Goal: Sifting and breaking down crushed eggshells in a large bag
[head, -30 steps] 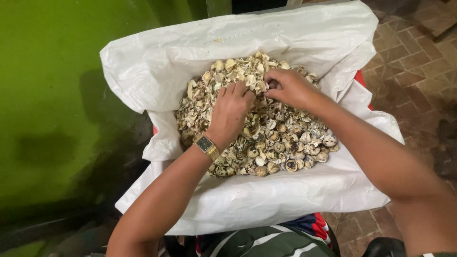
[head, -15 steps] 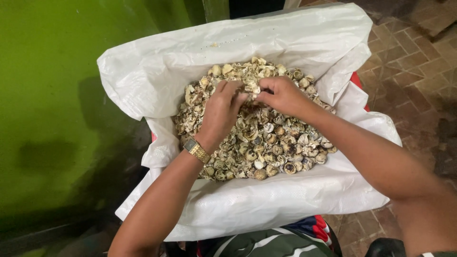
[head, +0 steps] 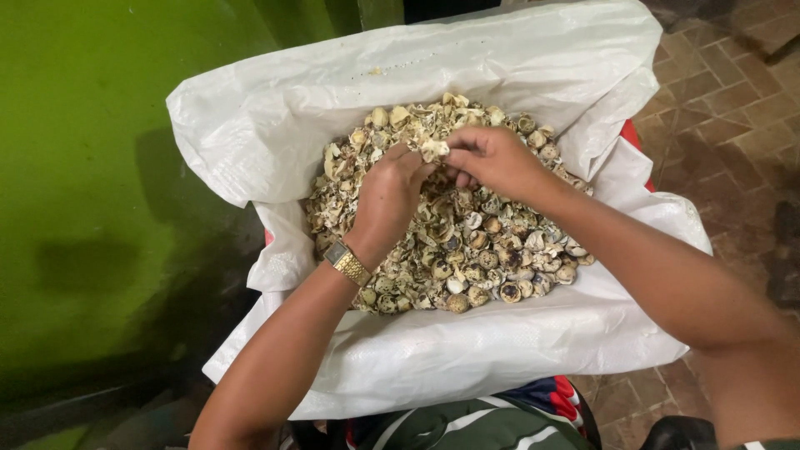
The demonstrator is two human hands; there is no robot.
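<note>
A white woven sack point(head: 467, 75) lies open, its mouth folded back, holding a heap of speckled broken eggshells point(head: 492, 250). My left hand point(head: 387, 196), with a gold wristwatch point(head: 347, 264) on the wrist, and my right hand point(head: 492, 158) meet over the middle of the heap. Both pinch the same pale shell piece point(head: 434, 151) between their fingertips, held just above the pile. The shells under my hands are hidden.
A green wall point(head: 92, 167) stands close on the left. Brown brick paving point(head: 733, 108) lies to the right. A red edge point(head: 637, 137) shows under the sack at the right. Striped cloth point(head: 483, 421) sits at the bottom near me.
My two hands have come together from apart and lifted a shell piece off the heap. The view has shifted so the sack sits slightly lower and closer.
</note>
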